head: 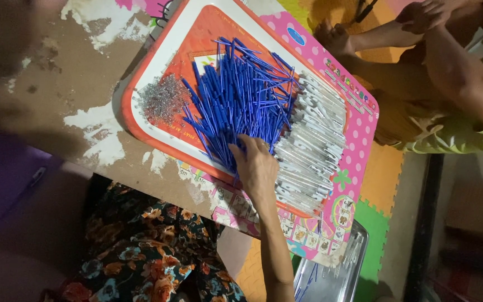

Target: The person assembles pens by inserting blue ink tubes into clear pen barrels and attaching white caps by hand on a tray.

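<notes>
My right hand [255, 166] reaches up from the lower edge and rests on a big heap of thin blue pen tubes [241, 92], fingers spread among the near ends. To the hand's right lies a row of clear pen barrels [315, 140], touching the blue heap. A small mound of tiny silver metal parts [162, 100] sits left of the heap. All of it lies on an orange-rimmed white tray [141, 67]. My left hand is out of view.
The tray rests on a pink dotted board [360, 126] over a worn brown tabletop [68, 78]. Another person sits at the top right, a hand [336, 36] near the board's corner. A metal tray [331, 277] with pen parts lies below, on foam floor mats [378, 223].
</notes>
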